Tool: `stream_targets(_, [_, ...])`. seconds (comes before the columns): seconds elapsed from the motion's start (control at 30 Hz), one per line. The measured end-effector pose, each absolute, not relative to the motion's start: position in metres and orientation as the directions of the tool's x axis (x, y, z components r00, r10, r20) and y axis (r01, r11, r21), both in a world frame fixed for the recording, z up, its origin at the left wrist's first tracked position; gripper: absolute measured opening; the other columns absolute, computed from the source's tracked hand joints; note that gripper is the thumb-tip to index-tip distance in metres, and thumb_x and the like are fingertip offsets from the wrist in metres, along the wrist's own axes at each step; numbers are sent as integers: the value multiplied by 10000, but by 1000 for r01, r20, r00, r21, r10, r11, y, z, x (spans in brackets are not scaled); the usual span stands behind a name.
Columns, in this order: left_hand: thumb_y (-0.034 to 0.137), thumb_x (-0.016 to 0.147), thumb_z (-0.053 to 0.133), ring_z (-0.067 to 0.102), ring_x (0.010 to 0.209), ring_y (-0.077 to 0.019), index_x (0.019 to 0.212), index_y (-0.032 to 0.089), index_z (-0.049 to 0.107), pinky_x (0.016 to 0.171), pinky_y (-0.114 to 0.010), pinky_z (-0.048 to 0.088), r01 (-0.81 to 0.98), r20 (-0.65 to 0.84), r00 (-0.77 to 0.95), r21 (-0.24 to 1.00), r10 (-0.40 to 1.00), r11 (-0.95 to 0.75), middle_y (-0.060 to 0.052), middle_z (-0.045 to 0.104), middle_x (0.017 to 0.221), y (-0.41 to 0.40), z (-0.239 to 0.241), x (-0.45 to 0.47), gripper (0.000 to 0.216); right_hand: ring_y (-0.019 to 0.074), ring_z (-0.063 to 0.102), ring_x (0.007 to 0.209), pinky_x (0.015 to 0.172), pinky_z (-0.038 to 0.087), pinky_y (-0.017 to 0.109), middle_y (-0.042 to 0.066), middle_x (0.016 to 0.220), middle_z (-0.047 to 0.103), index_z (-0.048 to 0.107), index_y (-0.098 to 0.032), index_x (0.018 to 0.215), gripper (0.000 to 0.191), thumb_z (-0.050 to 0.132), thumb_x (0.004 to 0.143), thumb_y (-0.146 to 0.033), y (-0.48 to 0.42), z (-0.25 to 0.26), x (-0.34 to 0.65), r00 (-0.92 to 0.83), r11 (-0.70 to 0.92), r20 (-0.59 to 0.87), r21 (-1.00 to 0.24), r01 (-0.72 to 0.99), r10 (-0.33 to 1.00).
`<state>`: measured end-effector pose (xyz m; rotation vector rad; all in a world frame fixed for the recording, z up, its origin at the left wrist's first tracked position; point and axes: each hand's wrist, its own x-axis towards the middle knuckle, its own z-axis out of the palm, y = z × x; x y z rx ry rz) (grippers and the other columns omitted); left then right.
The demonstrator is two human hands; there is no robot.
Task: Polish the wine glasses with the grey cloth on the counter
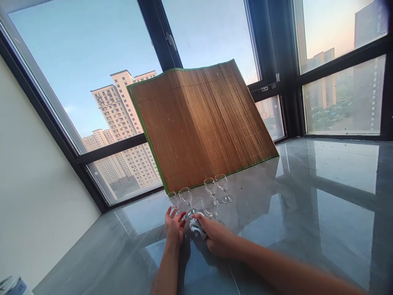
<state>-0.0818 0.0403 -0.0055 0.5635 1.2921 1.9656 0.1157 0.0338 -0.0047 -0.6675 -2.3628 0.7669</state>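
Because the right hand (219,237), low in the centre of the frame, grips a bunched white cloth (196,231) just in front of a near glass (210,208), a sideways swing of the wrist could knock that glass over. To the cloth's left, the left hand (173,227) has its fingers spread and half curled; I cannot tell whether they hold the leftmost glass (172,200) or are only beside it. A careless push there might tip it into the next glass (185,197), since the two stand close on a shiny grey surface (123,262) that probably gives little grip. Beyond the right hand and the near glass, around the middle of the frame, two more glasses (210,186) stand side by side. Behind them, a brown mat (199,127) rises before the window (211,32); if bumped, it could slip onto the glasses.
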Motion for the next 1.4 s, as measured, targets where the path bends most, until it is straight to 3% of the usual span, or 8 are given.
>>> stream_targets(0.23, [99, 727, 656, 615, 662, -82, 1168, 285, 501, 496, -180, 472, -324, -29, -659, 913, 752, -249, -9, 576, 1071, 40, -7, -78, 503, 246, 579, 1164, 961, 415, 334, 138, 1307, 600, 388, -185, 1414, 713, 500, 724, -43, 52, -16, 113, -597, 666, 424, -699, 263, 681])
stream_targets(0.4, [158, 664, 704, 590, 628, -81, 1059, 238, 589, 414, -137, 362, -285, -53, -679, 938, 732, -197, 1, 576, 903, 38, -6, -78, 418, 233, 606, 1049, 864, 417, 306, 109, 1220, 633, 395, -197, 1386, 702, 484, 708, -35, 67, -14, 120, -550, 630, 403, -709, 317, 731])
stream_targets(0.57, [196, 660, 650, 565, 582, -82, 1006, 202, 590, 431, -154, 380, -219, -37, -730, 958, 682, -183, 19, 529, 770, 33, -5, -78, 352, 198, 599, 887, 751, 367, 264, 72, 1083, 659, 426, -211, 1342, 637, 486, 730, -48, 77, -10, 126, -512, 593, 370, -705, 389, 775])
stream_targets(0.87, [281, 676, 597, 622, 589, -118, 979, 204, 536, 437, -204, 405, -11, 127, -764, 978, 633, -209, -11, 617, 908, 32, -6, -79, 319, 187, 597, 835, 699, 344, 241, 26, 956, 674, 521, -217, 1228, 561, 514, 686, -72, 102, -12, 140, -552, 639, 388, -666, 386, 738])
stream_targets(1.07, [279, 660, 608, 647, 613, -165, 948, 206, 558, 462, -231, 423, 132, 232, -731, 971, 642, -201, 8, 612, 799, 34, -7, -76, 302, 188, 594, 835, 689, 314, 253, 25, 947, 673, 542, -227, 1180, 459, 516, 737, -110, 105, -8, 146, -498, 614, 380, -624, 483, 779])
stream_targets(1.27, [278, 689, 581, 637, 622, -173, 966, 210, 585, 494, -251, 432, 313, 358, -676, 931, 644, -188, -3, 608, 822, 33, -9, -71, 285, 203, 606, 815, 646, 273, 273, 34, 943, 686, 534, -234, 1197, 446, 505, 766, -127, 103, -5, 146, -445, 568, 356, -572, 591, 822])
stream_targets(1.4, [230, 676, 622, 607, 651, -167, 936, 215, 629, 606, -266, 456, 439, 468, -601, 870, 647, -222, 10, 595, 772, 36, -14, -72, 260, 203, 610, 812, 643, 263, 277, 35, 939, 687, 531, -237, 1203, 446, 499, 774, -123, 102, -3, 147, -445, 560, 342, -566, 605, 827])
